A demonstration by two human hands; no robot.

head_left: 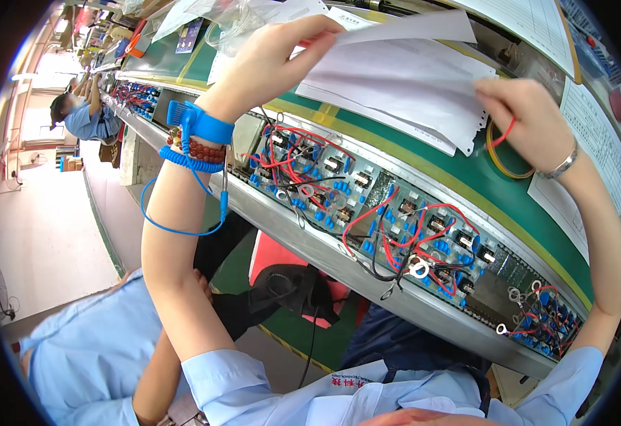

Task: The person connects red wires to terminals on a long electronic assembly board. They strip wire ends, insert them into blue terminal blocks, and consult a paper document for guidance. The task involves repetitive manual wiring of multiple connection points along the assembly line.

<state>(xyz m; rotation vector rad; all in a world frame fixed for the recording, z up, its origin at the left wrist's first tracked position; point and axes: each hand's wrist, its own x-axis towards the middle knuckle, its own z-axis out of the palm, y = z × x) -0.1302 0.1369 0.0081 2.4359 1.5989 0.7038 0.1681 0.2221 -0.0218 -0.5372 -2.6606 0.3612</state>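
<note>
My left hand, with a blue wrist strap and coiled cord, pinches the corner of a white sheet of paper. The sheet is raised and curved above a stack of printed papers on the green bench top. My right hand, smeared by motion, has its fingers drawn together beside the stack's right edge. A thin red thing, like a pen or wire, pokes out from under those fingers; its kind is unclear. Below the papers, circuit boards with blue parts and red and black wires lie on a metal rail.
A roll of yellowish tape lies by my right hand. More printed sheets and a clipboard are at the right. A co-worker in a light blue shirt sits at my left; another person works farther down the line.
</note>
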